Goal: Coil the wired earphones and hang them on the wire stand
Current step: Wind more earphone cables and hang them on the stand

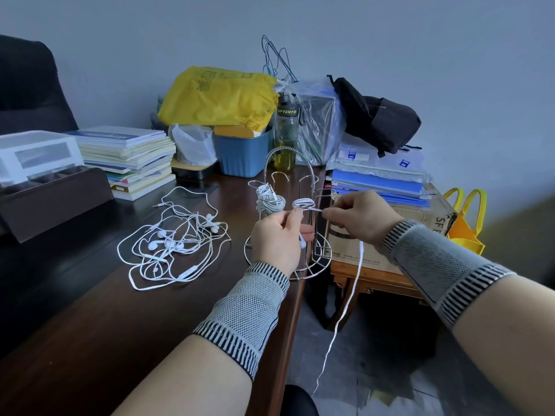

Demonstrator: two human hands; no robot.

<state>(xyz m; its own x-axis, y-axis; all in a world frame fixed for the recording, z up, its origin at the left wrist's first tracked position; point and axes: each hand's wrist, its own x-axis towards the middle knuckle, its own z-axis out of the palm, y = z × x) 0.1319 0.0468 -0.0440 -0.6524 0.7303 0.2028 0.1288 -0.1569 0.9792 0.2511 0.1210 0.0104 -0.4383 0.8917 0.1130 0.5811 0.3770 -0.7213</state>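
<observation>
A white wired earphone cable (304, 203) is held in the air just in front of the wire stand (286, 217), wound into a small loop above the left hand (276, 238), whose fingers are pinched closed around the coil; an earbud pokes out below that hand's fingertips. From the loop a short stretch of cable runs toward 3 o'clock into the right hand (360, 216), which is closed on it between thumb and fingers, and the loose remainder hangs from that hand toward 6 o'clock, past the desk edge and down toward the floor. Both wrists wear grey knitted bands. The wire stand sits at the desk's (90, 325) right edge, directly behind the hands at 12 o'clock, with a round base, upright loops and an arched handle; one coiled earphone bundle (268, 201) already hangs on its left upright. At 9 o'clock from the hands, a tangled heap of more white earphones (174, 244) lies flat on the dark desk. Beyond that, at about 10 o'clock, stands a pile of books (132, 157), and at 12 o'clock behind the stand are a blue bin (243, 153), a yellow bag (219, 96) and a drink bottle (285, 136).
</observation>
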